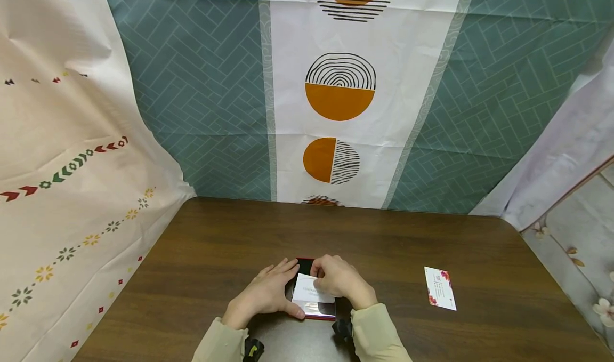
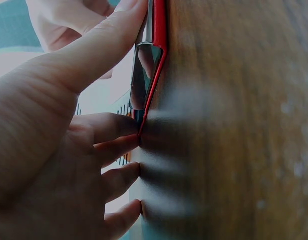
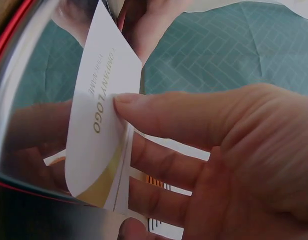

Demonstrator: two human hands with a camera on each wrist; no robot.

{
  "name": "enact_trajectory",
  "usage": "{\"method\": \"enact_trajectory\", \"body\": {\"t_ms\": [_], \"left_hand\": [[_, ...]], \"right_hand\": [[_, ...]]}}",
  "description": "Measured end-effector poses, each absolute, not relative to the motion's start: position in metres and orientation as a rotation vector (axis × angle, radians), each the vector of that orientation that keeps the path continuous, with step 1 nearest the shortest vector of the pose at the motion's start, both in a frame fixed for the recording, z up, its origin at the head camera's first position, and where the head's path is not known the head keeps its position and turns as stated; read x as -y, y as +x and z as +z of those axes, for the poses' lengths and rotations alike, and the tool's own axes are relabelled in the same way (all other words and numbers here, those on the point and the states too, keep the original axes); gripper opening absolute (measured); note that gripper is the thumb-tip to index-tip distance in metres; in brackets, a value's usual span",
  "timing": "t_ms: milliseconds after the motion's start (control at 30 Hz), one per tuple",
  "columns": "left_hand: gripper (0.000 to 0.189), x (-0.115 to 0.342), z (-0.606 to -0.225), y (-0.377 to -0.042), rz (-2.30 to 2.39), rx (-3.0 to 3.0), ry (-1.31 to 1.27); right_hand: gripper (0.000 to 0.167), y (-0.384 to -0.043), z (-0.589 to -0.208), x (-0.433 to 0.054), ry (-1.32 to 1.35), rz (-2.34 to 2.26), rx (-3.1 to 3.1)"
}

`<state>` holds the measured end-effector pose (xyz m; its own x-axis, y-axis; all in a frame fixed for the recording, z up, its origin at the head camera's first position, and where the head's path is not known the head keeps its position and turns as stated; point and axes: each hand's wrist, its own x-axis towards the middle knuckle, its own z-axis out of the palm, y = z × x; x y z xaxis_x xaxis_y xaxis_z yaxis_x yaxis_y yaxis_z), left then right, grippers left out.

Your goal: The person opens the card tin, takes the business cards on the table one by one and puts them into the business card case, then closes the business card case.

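On the table sits an opened business card case [image 1: 320, 318] with a shiny metal face and red edges. My left hand [image 1: 268, 292] holds it at its left side, thumb on the near edge and index finger at the case's side; the other fingertips rest on the table. My right hand [image 1: 342, 281] pinches a few white business cards [image 3: 96, 110] between thumb and fingers. Gold "COMPANY LOGO" lettering shows on the front card in the right wrist view. The cards stand tilted over the case, and their lower edge meets it; how far in they sit I cannot tell.
A single white business card with red floral corners [image 1: 440, 288] lies apart on the right of the brown wooden table [image 1: 230, 228]. Patterned cloths hang behind the table [image 1: 206, 85] and at the left [image 1: 86, 202].
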<state>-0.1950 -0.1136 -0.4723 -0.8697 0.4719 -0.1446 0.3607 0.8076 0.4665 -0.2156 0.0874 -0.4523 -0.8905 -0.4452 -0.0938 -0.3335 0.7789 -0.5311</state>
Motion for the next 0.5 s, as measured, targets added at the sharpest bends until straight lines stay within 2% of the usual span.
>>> {"method": "enact_trajectory", "body": {"t_ms": [500], "left_hand": [[0.111, 0.1141, -0.4731, -0.1954, 0.622, -2.729, 0.646]], "right_hand": [[0.017, -0.2092, -0.4480, -0.0844, -0.665, -0.669, -2.710]]}}
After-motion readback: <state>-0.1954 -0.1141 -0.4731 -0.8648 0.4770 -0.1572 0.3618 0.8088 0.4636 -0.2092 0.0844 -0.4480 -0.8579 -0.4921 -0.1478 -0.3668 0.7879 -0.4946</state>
